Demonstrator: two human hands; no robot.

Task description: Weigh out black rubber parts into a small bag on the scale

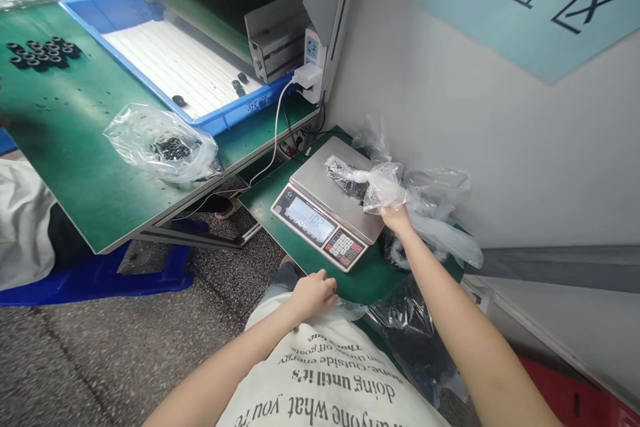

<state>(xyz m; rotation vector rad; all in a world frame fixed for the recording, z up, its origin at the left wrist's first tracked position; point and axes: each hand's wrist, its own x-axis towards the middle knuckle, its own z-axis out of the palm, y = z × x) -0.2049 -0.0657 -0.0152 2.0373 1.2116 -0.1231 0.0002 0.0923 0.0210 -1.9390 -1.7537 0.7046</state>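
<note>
My right hand [396,216] grips the gathered neck of a clear plastic bag [381,188]. Dark pieces show in the bag's far end, which lies on the steel pan of a digital scale [320,200]; its display seems to read 102. In front of the scale, by the near table edge, my left hand [314,293] is closed with curled fingers. Clear plastic [350,309] shows right beside it, but whether the fingers hold any of it is hidden.
More plastic bags [435,190] crowd the scale's right side, and a bag with dark contents [410,320] sits lower down. On the left green table [95,167] are an open bag of black parts [167,143], grouped black parts [45,52] and a blue tray [220,121]. A white cable [275,140] hangs between tables.
</note>
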